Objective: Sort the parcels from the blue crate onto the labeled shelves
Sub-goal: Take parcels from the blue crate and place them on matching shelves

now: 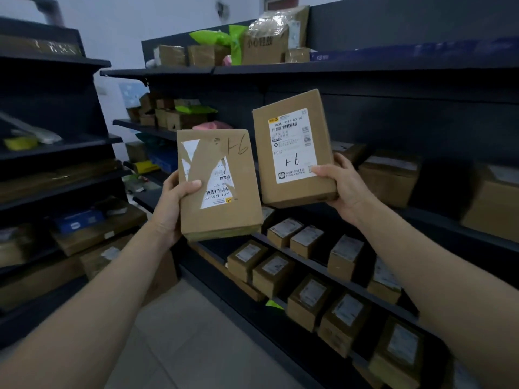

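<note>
A: Why both boxes up, mid-frame?
B: Prob. to read them. Left hand [174, 203] grips the left box [219, 183], thumb across its front, fingers behind. Right hand [342, 186] pinches the right box [292, 150] at its lower-right corner, thumb on the label. Handwritten marks face the camera.
A: Shelved yet?
B: No, both are in the air in front of the shelves [365, 67]. Crate not in view.
</note>
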The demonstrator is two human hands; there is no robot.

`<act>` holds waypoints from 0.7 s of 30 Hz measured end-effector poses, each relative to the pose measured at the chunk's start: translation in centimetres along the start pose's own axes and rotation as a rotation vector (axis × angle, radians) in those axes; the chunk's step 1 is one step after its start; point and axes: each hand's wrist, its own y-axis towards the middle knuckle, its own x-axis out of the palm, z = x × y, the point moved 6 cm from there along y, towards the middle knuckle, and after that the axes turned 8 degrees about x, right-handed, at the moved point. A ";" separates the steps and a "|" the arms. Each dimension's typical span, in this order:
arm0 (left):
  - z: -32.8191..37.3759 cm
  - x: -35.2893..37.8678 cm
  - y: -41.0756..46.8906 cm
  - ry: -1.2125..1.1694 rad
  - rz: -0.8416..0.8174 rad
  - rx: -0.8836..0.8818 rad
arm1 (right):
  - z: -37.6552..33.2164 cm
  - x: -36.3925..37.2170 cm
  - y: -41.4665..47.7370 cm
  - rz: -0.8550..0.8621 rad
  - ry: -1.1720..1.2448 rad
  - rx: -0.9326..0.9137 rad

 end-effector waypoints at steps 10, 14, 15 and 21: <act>-1.7 -2.2 15.5 0.089 0.033 0.017 | -0.8 5.2 14.7 -0.048 0.035 0.029; -2.7 -3.2 21.1 0.088 0.018 0.012 | -1.1 6.9 19.4 -0.011 0.004 0.061; -3.1 -3.5 22.6 0.082 0.015 0.009 | -1.1 7.3 20.5 -0.008 -0.001 0.068; -6.5 -4.6 32.1 0.043 -0.094 -0.077 | -0.6 8.9 26.2 0.050 0.041 0.084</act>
